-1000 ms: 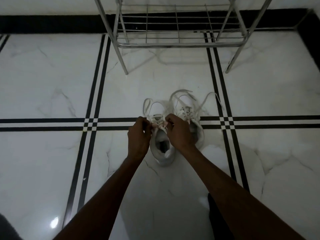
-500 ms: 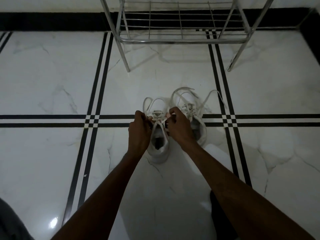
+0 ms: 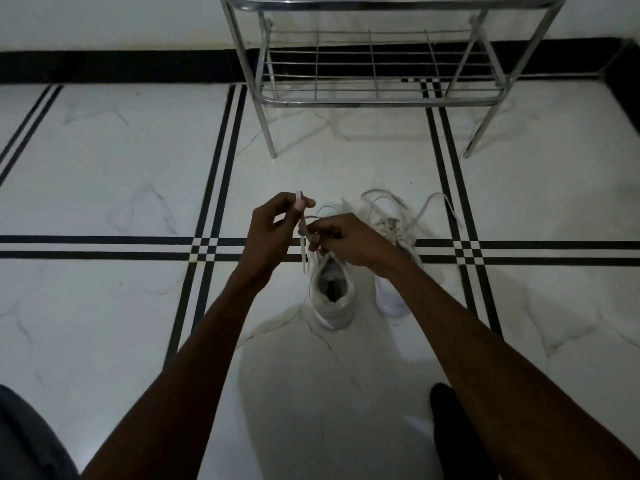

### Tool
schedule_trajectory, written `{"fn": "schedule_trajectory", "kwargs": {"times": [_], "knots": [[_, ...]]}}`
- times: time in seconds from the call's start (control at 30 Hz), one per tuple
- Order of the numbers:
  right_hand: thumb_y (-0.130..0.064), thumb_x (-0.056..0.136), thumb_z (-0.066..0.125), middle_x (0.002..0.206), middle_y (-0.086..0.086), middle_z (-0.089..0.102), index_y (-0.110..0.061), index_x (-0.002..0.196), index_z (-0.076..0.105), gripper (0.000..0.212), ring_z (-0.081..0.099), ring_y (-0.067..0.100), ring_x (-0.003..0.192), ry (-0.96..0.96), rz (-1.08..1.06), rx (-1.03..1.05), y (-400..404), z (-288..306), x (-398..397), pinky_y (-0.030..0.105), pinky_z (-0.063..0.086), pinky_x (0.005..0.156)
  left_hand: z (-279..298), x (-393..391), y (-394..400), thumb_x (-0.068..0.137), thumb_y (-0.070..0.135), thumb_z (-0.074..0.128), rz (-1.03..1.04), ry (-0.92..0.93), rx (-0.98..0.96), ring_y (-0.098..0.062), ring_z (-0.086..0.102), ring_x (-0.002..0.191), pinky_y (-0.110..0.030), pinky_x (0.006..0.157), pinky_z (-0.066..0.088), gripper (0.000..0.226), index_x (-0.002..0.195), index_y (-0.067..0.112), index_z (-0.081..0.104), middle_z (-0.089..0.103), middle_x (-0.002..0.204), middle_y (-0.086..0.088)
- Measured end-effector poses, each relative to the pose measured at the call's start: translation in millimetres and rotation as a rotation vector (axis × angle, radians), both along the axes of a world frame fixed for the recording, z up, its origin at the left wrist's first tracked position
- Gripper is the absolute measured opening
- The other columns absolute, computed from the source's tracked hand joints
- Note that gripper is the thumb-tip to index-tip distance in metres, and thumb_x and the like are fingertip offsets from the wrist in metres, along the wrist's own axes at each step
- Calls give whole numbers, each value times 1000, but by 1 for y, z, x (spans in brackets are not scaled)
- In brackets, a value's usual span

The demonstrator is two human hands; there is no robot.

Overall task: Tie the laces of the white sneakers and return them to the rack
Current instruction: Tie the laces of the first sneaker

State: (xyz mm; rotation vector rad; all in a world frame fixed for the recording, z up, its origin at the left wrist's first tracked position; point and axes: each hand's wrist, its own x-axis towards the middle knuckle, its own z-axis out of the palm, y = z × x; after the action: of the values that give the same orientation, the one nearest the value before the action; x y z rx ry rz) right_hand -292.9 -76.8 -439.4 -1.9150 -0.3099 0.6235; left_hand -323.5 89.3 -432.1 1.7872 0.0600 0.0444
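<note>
Two white sneakers stand side by side on the floor, heels toward me. Over the left sneaker (image 3: 332, 299) my left hand (image 3: 268, 237) is raised and pinches a lace (image 3: 303, 251) that hangs down past the shoe's opening. My right hand (image 3: 346, 239) grips another strand of that shoe's lace just above the tongue. Partly behind my right wrist sits the right sneaker (image 3: 393, 292); its loose laces (image 3: 429, 211) are spread over the floor.
A chrome wire shoe rack (image 3: 377, 84) stands against the wall just beyond the sneakers, lower shelf bare. White marble floor with black stripe lines (image 3: 104, 247). Dark fabric shows at the bottom left corner and a dark shape by my right forearm.
My hands rose from the left sneaker's eyelets, the left hand drawing a lace upward. The view tilted up, showing more of the rack.
</note>
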Motion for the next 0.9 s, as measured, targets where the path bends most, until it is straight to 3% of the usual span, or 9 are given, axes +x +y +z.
{"fn": "schedule_trajectory", "kwargs": {"times": [0.1,0.2,0.3,0.43,0.53,0.6,0.73,0.8,0.9], "knots": [[-26,94,65,82,-2,74,-25,91,76,12,66,2,71,-51,115,-65,-3,15,6,20,53,69,-1,5,-1,108,27,48,-83,30,-8,-1,68,85,-15,70,53,34,108,1,71,73,105,-14],[-42,92,66,80,2,76,-14,82,75,31,73,16,77,-183,32,-142,-9,14,15,41,60,80,-14,3,-6,109,44,35,-160,206,-36,-3,71,98,-13,79,54,50,119,9,70,75,110,-8],[-40,90,69,79,-1,76,-16,77,74,28,73,14,77,-183,81,-185,-17,13,17,37,59,80,-29,-5,-11,109,44,35,-157,275,-26,-1,72,96,-5,75,51,51,117,10,73,78,107,-4],[-25,82,80,85,-3,77,-15,91,80,13,68,1,68,-321,44,-285,-28,11,17,25,56,69,-36,-4,-10,105,37,51,-87,252,-19,3,68,84,-9,73,52,40,104,7,77,78,96,-5],[-13,78,78,80,-4,77,-18,84,78,8,69,4,67,-461,-151,-281,-28,1,12,34,62,70,-36,-3,-14,105,33,53,-53,278,-12,9,65,72,-7,67,50,38,100,4,77,74,84,1],[-13,77,78,79,-3,77,-19,82,77,8,71,9,69,-517,-221,-283,-22,-5,8,37,62,70,-34,-4,-20,105,31,50,-52,318,-10,8,66,72,-13,76,49,38,95,6,78,75,82,4],[-9,77,82,81,6,78,-8,82,78,6,75,16,73,-416,-401,-57,-14,-8,4,40,63,74,-30,-4,-23,107,41,41,-55,370,-35,8,70,92,-12,78,51,42,112,18,76,76,98,11],[-6,76,82,82,8,78,-7,81,77,8,77,19,75,-318,-445,50,-15,-10,5,43,64,76,-30,-3,-21,108,46,37,0,361,-83,-7,69,108,-19,78,53,43,123,22,70,74,109,7],[-8,76,84,81,8,77,-13,78,74,11,77,24,77,-179,-444,162,-16,-9,1,44,64,75,-25,0,-21,106,46,42,174,379,-185,-3,60,100,-18,74,42,38,116,17,65,67,103,12]]}}
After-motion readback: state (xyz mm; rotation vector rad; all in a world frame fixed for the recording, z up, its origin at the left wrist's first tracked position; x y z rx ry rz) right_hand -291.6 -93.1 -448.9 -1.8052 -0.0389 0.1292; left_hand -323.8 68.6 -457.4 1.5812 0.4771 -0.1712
